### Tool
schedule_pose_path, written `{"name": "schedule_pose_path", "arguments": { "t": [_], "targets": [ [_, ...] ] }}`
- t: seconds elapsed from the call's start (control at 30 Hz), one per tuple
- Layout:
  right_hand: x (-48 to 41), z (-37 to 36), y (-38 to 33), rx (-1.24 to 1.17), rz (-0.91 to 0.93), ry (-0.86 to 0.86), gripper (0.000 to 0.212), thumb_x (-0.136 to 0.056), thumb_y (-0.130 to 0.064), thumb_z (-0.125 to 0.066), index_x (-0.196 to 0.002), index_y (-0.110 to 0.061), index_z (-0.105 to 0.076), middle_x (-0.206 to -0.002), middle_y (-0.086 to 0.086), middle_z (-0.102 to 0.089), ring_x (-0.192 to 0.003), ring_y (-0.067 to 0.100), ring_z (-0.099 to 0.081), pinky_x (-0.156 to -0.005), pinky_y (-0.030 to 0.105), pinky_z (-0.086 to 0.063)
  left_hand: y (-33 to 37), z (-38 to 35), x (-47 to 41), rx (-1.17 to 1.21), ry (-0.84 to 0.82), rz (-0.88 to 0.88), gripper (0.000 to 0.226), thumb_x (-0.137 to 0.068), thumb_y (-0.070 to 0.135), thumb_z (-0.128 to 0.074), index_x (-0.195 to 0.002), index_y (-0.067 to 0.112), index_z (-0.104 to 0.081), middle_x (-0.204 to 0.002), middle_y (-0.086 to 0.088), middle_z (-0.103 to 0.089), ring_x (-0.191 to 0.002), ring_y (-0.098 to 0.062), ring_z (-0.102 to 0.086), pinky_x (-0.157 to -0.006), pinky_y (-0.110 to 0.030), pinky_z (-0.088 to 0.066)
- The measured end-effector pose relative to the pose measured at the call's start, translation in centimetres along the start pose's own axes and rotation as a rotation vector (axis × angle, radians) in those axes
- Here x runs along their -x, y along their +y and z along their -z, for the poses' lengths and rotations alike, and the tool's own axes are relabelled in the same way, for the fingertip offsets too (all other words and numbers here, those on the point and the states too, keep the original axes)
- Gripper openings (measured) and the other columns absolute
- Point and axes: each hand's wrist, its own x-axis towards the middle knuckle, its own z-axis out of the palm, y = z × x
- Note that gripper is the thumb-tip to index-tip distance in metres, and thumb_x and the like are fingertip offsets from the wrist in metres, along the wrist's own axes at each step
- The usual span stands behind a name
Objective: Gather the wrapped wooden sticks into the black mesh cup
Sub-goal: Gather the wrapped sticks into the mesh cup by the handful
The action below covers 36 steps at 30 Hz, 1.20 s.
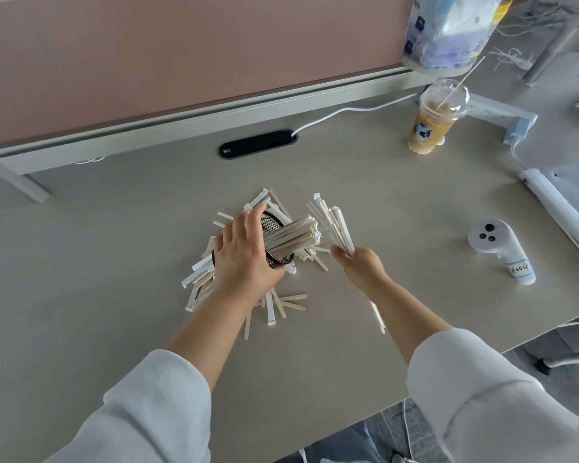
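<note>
My left hand grips the black mesh cup, which is tilted with its mouth toward the right. A thick bundle of wrapped wooden sticks pokes out of that mouth. My right hand is shut on a small fan of wrapped sticks, held upright just right of the cup's mouth. Many more loose sticks lie scattered on the table under and around the cup. A single wrapped stick lies beside my right forearm.
An iced coffee cup with a straw stands at the back right. A white handheld controller lies at the right. A black cable port sits by the pink partition. The table edge runs close on the right.
</note>
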Motion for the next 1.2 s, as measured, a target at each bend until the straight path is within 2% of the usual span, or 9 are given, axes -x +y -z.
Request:
{"name": "schedule_pose_path", "arguments": {
  "t": [0.2, 0.33, 0.43, 0.5, 0.6, 0.77, 0.97, 1.1, 1.2],
  "targets": [
    [0.7, 1.2, 0.0, 0.046, 0.194, 0.072, 0.049, -0.093, -0.033, -0.054, -0.053, -0.018, -0.029, -0.051, -0.001, -0.03, -0.046, 0.015, -0.028, -0.046, 0.027, -0.023, -0.5, -0.2, -0.8, -0.1, -0.02, -0.025, 0.105, -0.041, 0.024, -0.086, -0.128, 0.015, -0.027, -0.113, -0.013, -0.057, -0.101, -0.035, -0.055, -0.078, -0.043, -0.044],
    [1.2, 1.9, -1.8, 0.079, 0.337, 0.108, 0.047, -0.092, -0.03, -0.055, -0.054, -0.021, -0.03, -0.05, -0.004, -0.031, -0.046, 0.012, -0.028, -0.042, 0.019, -0.024, -1.0, -0.2, -1.3, -0.108, -0.061, -0.025, 0.108, -0.046, 0.025, -0.085, -0.133, 0.016, -0.022, -0.12, -0.012, -0.055, -0.108, -0.034, -0.053, -0.082, -0.046, -0.041],
    [1.2, 2.3, -2.9, 0.053, 0.378, 0.118, 0.048, -0.091, -0.029, -0.058, -0.053, -0.021, -0.029, -0.05, -0.005, -0.03, -0.046, 0.012, -0.027, -0.038, 0.016, -0.027, -1.1, -0.3, -1.3, -0.089, -0.09, 0.011, 0.105, -0.05, 0.026, -0.084, -0.136, 0.008, -0.026, -0.126, -0.014, -0.052, -0.114, -0.034, -0.049, -0.087, -0.047, -0.038],
    [1.0, 2.3, -3.0, 0.061, 0.356, 0.126, 0.047, -0.09, -0.029, -0.058, -0.053, -0.021, -0.029, -0.05, -0.004, -0.031, -0.047, 0.014, -0.029, -0.041, 0.019, -0.024, -1.2, -0.4, -1.2, -0.093, -0.105, 0.034, 0.104, -0.051, 0.028, -0.084, -0.135, 0.005, -0.027, -0.126, -0.015, -0.052, -0.116, -0.034, -0.049, -0.088, -0.047, -0.038],
    [0.1, 1.7, -2.0, 0.164, 0.217, 0.079, 0.041, -0.09, -0.028, -0.054, -0.055, -0.019, -0.035, -0.053, -0.002, -0.038, -0.059, 0.023, -0.041, -0.046, 0.026, -0.029, -1.5, -0.4, -0.9, -0.117, -0.096, 0.045, 0.103, -0.05, 0.029, -0.084, -0.134, 0.003, -0.03, -0.123, -0.016, -0.054, -0.111, -0.035, -0.051, -0.086, -0.047, -0.039],
    [-0.7, -0.4, 0.0, 0.287, 0.036, -0.042, 0.036, -0.08, -0.035, -0.066, -0.057, -0.021, -0.041, -0.059, -0.003, -0.047, -0.055, 0.016, -0.046, -0.046, 0.024, -0.033, -1.6, -0.2, -0.7, -0.137, -0.109, 0.044, 0.103, -0.051, 0.031, -0.083, -0.134, 0.005, -0.028, -0.125, -0.015, -0.052, -0.113, -0.034, -0.05, -0.088, -0.046, -0.038],
    [-0.8, -2.0, -0.1, 0.383, -0.026, -0.037, 0.023, -0.075, -0.036, -0.069, -0.075, -0.019, -0.053, -0.067, -0.004, -0.051, -0.071, 0.023, -0.055, -0.051, 0.022, -0.035, -1.9, 0.1, -0.1, -0.138, -0.078, 0.043, 0.104, -0.046, 0.031, -0.084, -0.13, 0.01, -0.026, -0.118, -0.014, -0.057, -0.104, -0.035, -0.055, -0.082, -0.044, -0.042],
    [-0.7, -2.5, -0.9, 0.49, -0.042, -0.058, 0.007, -0.084, -0.023, -0.052, -0.081, -0.017, -0.055, -0.076, 0.001, -0.056, -0.072, 0.026, -0.055, -0.046, 0.02, -0.031, -2.3, 0.4, 0.0, -0.13, -0.077, 0.053, 0.105, -0.047, 0.033, -0.084, -0.128, 0.018, -0.02, -0.12, -0.013, -0.056, -0.105, -0.034, -0.054, -0.082, -0.044, -0.042],
    [-0.6, -2.5, -1.0, 0.508, -0.015, -0.06, 0.009, -0.089, -0.014, -0.039, -0.087, -0.015, -0.047, -0.076, 0.002, -0.051, -0.075, 0.028, -0.052, -0.048, 0.023, -0.032, -2.3, 0.6, 0.1, -0.144, -0.102, 0.056, 0.106, -0.048, 0.034, -0.084, -0.131, 0.014, -0.021, -0.124, -0.013, -0.053, -0.108, -0.034, -0.052, -0.084, -0.044, -0.04]
  ]
}}
